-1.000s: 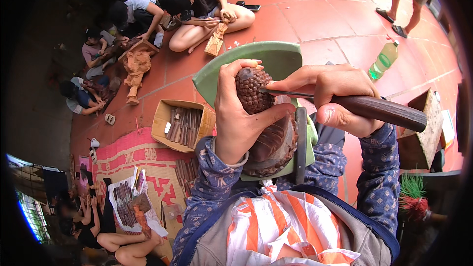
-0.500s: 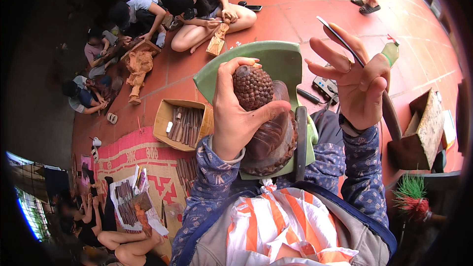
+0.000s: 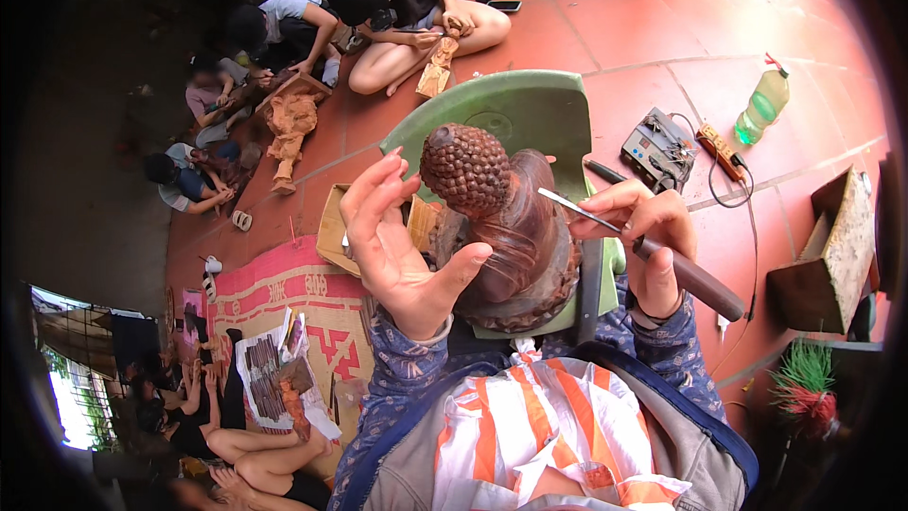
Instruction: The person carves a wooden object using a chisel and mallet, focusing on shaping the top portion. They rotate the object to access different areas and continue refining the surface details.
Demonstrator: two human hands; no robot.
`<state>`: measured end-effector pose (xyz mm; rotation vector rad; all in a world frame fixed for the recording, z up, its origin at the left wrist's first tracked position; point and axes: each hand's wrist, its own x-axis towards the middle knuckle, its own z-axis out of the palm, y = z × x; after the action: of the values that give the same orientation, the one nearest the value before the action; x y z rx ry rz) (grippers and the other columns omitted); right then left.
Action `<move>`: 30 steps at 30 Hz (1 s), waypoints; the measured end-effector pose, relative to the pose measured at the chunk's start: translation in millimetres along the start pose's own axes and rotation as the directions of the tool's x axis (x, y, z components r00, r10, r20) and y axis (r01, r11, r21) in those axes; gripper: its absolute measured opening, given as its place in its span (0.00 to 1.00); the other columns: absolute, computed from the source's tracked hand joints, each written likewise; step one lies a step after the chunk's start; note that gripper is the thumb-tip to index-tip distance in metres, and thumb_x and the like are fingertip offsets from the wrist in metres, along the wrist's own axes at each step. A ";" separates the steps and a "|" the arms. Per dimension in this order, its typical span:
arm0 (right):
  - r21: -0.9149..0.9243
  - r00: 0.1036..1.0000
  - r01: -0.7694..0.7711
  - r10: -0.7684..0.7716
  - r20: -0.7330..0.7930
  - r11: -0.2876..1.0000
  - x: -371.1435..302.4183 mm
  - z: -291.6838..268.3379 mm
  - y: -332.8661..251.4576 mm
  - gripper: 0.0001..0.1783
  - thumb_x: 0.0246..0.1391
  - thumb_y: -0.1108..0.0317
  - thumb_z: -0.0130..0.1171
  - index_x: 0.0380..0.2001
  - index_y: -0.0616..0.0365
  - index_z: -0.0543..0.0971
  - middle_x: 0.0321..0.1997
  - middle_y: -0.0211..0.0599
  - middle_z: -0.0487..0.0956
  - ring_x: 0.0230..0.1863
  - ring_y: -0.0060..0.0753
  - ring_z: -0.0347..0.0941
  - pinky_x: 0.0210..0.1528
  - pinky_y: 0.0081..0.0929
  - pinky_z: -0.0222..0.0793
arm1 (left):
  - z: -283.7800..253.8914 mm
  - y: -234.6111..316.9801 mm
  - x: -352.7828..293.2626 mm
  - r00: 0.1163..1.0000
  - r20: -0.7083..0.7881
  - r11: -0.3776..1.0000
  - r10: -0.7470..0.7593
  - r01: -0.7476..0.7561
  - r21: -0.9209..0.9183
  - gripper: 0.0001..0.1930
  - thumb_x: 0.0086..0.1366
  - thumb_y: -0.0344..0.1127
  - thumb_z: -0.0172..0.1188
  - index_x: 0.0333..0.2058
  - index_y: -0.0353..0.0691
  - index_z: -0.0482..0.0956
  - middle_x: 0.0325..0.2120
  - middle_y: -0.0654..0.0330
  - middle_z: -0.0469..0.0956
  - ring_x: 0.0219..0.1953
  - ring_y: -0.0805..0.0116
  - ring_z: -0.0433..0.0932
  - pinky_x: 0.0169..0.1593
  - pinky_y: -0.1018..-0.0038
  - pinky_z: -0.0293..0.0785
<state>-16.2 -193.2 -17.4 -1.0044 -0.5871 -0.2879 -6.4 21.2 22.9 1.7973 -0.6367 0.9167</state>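
Note:
A dark brown carved wooden statue (image 3: 523,246) with a knobbed, bead-like head stands in front of me on a green plastic chair (image 3: 553,99). My left hand (image 3: 405,265) is open beside its head, with fingers and thumb spread; the fingertips look close to the head, and whether they touch it I cannot tell. In my right hand (image 3: 657,232) is a wood-carving chisel (image 3: 698,286), pinched between thumb and fingers. Its pale metal blade points left toward the statue's shoulder, and its dark wooden handle slants down to the right. Contact between blade and wood is unclear.
A cardboard box (image 3: 336,227) sits left behind my left hand. To the right are a grey control box (image 3: 659,147), a power strip (image 3: 721,151) with cord, a green bottle (image 3: 762,106) and a wooden box (image 3: 823,265). People work at left; chisels (image 3: 268,380) lie on papers.
My left hand has let go of the statue's head and opened to its left. My right hand has come down and left, turning the chisel blade toward the statue. The view has shifted slightly.

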 end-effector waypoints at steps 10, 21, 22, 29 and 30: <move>-0.077 0.903 0.115 -0.072 0.424 0.990 1.6 5.4 -16.8 0.20 0.44 0.69 0.72 0.32 0.63 0.69 0.40 0.65 0.78 0.39 0.49 0.81 0.41 0.33 0.78 | -13.1 40.4 -3.6 0.950 0.312 0.968 0.001 -0.079 0.238 0.11 0.45 0.37 0.73 0.30 0.46 0.83 0.30 0.65 0.72 0.36 0.65 0.70 0.40 0.70 0.69; -0.106 0.973 0.012 0.012 0.229 0.994 19.2 21.1 -18.9 0.11 0.41 0.79 0.71 0.24 0.65 0.76 0.31 0.52 0.82 0.32 0.37 0.81 0.34 0.27 0.78 | -6.5 46.6 -4.3 0.958 0.205 0.980 -0.200 0.195 0.046 0.08 0.48 0.31 0.71 0.27 0.39 0.81 0.27 0.61 0.73 0.31 0.68 0.71 0.33 0.74 0.68; -0.101 0.980 0.001 0.020 0.200 0.995 21.1 20.2 -17.2 0.11 0.41 0.79 0.70 0.24 0.65 0.75 0.31 0.52 0.82 0.33 0.36 0.81 0.34 0.26 0.77 | -5.1 43.7 -5.4 0.966 0.133 0.975 -0.220 0.216 0.043 0.08 0.50 0.31 0.71 0.28 0.39 0.81 0.29 0.60 0.73 0.31 0.69 0.72 0.34 0.75 0.69; 0.016 0.997 0.066 -0.065 -0.047 0.998 52.0 24.9 -0.7 0.10 0.51 0.80 0.62 0.27 0.64 0.68 0.35 0.61 0.80 0.42 0.43 0.80 0.44 0.35 0.76 | 13.4 9.9 6.0 0.970 -0.003 0.958 -0.241 0.238 -0.163 0.58 0.39 0.39 0.80 0.64 0.37 0.48 0.55 0.51 0.60 0.57 0.60 0.63 0.61 0.66 0.60; 0.038 0.997 0.074 -0.072 -0.038 0.997 53.8 26.0 4.2 0.10 0.51 0.80 0.61 0.27 0.64 0.68 0.36 0.62 0.80 0.42 0.43 0.80 0.45 0.35 0.76 | 18.1 8.7 8.0 0.962 0.034 0.941 -0.272 0.273 -0.198 0.63 0.37 0.39 0.80 0.65 0.37 0.43 0.57 0.50 0.58 0.60 0.59 0.61 0.63 0.64 0.57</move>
<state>20.9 -166.8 21.4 -0.9388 -0.5948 -0.3572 -3.0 1.1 29.8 1.6565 -0.4517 0.6353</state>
